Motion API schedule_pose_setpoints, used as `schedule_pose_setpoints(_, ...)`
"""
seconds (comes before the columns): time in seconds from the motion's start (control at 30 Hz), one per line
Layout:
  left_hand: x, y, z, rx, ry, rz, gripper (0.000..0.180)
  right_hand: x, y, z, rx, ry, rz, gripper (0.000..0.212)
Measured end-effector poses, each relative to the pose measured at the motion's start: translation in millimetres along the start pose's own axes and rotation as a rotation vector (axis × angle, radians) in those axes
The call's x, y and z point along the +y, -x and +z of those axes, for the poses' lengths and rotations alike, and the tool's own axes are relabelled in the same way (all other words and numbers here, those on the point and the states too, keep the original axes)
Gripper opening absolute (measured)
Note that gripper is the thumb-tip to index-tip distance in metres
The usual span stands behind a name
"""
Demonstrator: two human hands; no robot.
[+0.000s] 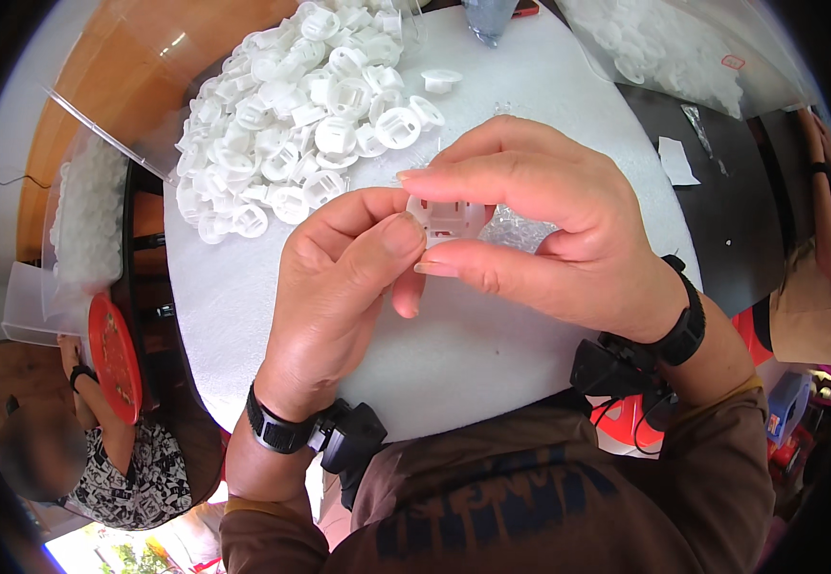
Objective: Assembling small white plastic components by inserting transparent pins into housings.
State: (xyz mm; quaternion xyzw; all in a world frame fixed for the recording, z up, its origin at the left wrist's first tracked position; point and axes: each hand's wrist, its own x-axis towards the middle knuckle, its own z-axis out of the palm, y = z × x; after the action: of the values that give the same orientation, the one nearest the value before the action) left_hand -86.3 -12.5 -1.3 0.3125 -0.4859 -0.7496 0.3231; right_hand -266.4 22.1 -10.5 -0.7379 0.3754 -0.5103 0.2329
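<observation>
Over the table's middle, my left hand [334,268] pinches a small white plastic part [454,222] between thumb and fingers. The part has a round flange and a boxy body with slots. My right hand [568,215] closes round the same part from the other side, forefinger along its far edge and thumb along its near edge. Some of the part is hidden by the fingers. Just beyond the hands lies a big pile of similar white round parts [291,110], and one loose white part [441,80] sits apart from it. Small clear plastic pieces [525,231] show behind my right hand.
The table [434,364] has a white covering. A clear bin of white parts [659,48] stands at the far right, near a white paper scrap [676,161]. On the left are another bag of parts [95,210], a red tray [114,359] and a seated person [138,469].
</observation>
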Motion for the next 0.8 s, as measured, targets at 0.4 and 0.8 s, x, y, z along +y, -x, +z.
schedule_pose_setpoints(0.4,4.3,-1.6,-5.9,-0.006,0.006,-0.063,0.032,2.7,-4.4,-2.6,-0.001,-0.011,0.110,0.035)
schedule_pose_setpoints(0.8,6.2,1.1,-1.7,0.000,-0.020,-0.056,0.026,-1.5,-5.8,-1.4,-0.025,0.025,0.060,0.036)
